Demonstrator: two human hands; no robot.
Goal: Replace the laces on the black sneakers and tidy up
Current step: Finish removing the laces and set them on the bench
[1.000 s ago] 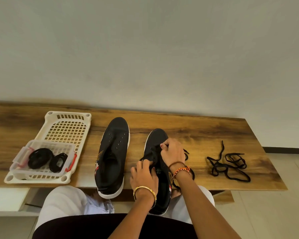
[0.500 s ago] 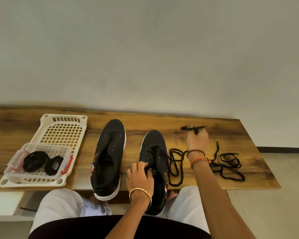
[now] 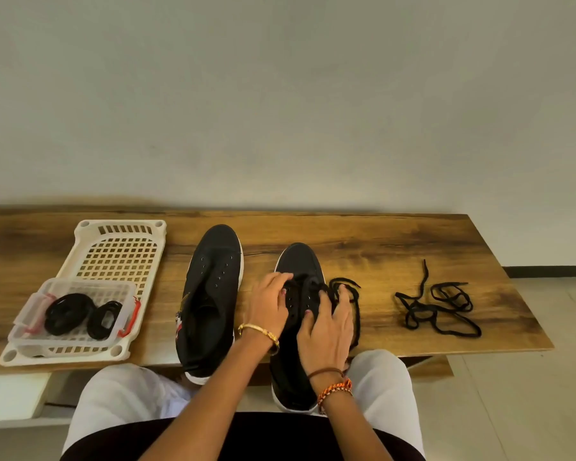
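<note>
Both forearms reach forward over the lap to the right sneaker (image 3: pixel 298 261), which lies toe-away on the wooden surface (image 3: pixel 379 241). The left hand (image 3: pixel 268 306) rests on its left eyelet row, fingers loosely bent. The right hand (image 3: pixel 330 324) lies on the right side, fingertips pinching a black lace (image 3: pixel 354 304) that trails beside the shoe. The left sneaker (image 3: pixel 210 294) lies unlaced just left; a loose lace (image 3: pixel 436 306) lies well right.

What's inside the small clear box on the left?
Two coiled black laces lie in the clear box, which sits in the white basket. Their undersides are hidden.
</note>
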